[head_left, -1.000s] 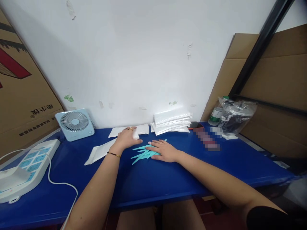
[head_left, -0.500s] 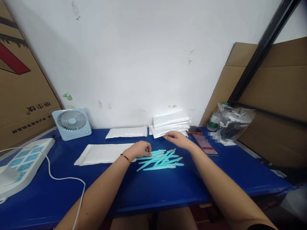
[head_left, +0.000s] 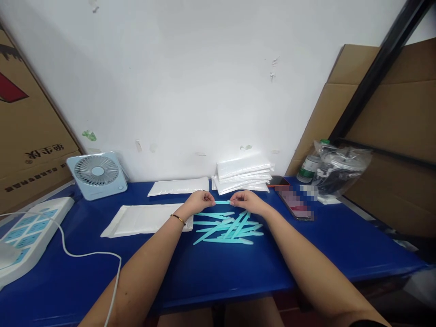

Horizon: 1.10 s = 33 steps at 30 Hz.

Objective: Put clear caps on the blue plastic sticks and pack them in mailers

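White plaster wall, scuffed and chipped, backs a smooth blue tabletop (head_left: 218, 268) that fills the lower view. Tall brown cardboard boxes (head_left: 30, 131) lean at the left edge, and more flat cardboard (head_left: 384, 122) stands behind a black metal bar at the right. Near the left edge lies a white power strip (head_left: 23, 231) with pale blue sockets, its cable looping toward the near edge. A square pale-blue desk fan (head_left: 97, 175) sits at the far left against the wall. A flat white padded envelope (head_left: 143, 219) lies left of centre, another one (head_left: 179, 186) lies behind it, and a stack of white bags (head_left: 242, 175) rests at the far edge. A crinkled clear plastic bag (head_left: 337, 168) and a phone (head_left: 294, 204) occupy the far right corner. At the centre, thin teal plastic sticks (head_left: 228, 227) lie crisscrossed in a loose pile. The left hand (head_left: 199, 202) and right hand (head_left: 247, 202) each pinch one end of a single teal stick (head_left: 223, 202), held level just above the pile's far side.
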Available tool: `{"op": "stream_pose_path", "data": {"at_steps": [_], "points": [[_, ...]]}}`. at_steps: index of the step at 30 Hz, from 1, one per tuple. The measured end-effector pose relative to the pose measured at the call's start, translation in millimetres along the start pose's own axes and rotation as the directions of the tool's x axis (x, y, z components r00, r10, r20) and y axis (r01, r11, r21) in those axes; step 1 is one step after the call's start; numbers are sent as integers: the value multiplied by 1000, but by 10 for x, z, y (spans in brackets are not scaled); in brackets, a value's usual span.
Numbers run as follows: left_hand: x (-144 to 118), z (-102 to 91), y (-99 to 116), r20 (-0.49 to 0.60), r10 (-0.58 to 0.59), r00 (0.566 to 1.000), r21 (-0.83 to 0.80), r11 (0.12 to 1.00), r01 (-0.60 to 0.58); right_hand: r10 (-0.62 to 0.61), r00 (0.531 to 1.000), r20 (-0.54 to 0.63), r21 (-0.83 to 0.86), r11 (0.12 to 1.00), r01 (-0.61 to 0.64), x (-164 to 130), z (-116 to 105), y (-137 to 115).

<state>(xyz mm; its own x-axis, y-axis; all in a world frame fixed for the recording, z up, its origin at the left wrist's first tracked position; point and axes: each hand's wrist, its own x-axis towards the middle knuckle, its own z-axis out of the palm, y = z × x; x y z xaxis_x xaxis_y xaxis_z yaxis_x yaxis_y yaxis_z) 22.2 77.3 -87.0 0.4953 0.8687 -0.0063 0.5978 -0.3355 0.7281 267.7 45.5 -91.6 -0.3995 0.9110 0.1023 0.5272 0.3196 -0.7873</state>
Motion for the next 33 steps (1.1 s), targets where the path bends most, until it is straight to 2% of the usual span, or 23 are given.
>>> {"op": "stream_pose_path", "data": {"at_steps": [4, 8, 10, 13, 15, 17, 21, 23, 26, 29, 33], "points": [[10, -18, -108, -14, -44, 999, 59, 997, 45, 18, 999, -47, -94, 995, -22, -20, -106, 132], [-39, -15, -140, -97, 5, 995, 136, 991, 8, -118, 986, -117, -290, 954, 80, -86, -104, 59], [-81, -18, -113, -107, 55, 993, 184, 982, -35, -164, 986, -39, -353, 925, 140, -104, -38, -35], [-138, -27, -76, 4, 97, 995, 186, 978, -96, -153, 986, 71, -414, 895, 169, -98, 73, -132], [-159, -27, -69, 84, 93, 992, 176, 979, -107, -144, 986, 90, -417, 893, 168, -85, 110, -141], [-166, -21, -68, 119, 82, 989, 186, 977, -104, -139, 987, 75, -386, 909, 157, -79, 109, -116], [-167, -4, -34, 105, 86, 991, 235, 966, -109, -41, 999, 23, -262, 964, 45, -87, 64, -66], [-174, 4, -3, 79, 104, 991, 270, 955, -122, -43, 999, 11, -266, 963, 44, -86, 60, -66], [-194, 17, 43, 83, 133, 988, 308, 939, -152, -155, 988, -5, -418, 898, 138, -64, 86, -91], [-212, 36, 73, 90, 171, 981, 365, 911, -192, -226, 974, 35, -551, 808, 207, -33, 118, -122], [-215, 63, 88, 75, 228, 971, 467, 852, -236, -278, 957, 83, -580, 767, 274, -18, 135, -146]]}}
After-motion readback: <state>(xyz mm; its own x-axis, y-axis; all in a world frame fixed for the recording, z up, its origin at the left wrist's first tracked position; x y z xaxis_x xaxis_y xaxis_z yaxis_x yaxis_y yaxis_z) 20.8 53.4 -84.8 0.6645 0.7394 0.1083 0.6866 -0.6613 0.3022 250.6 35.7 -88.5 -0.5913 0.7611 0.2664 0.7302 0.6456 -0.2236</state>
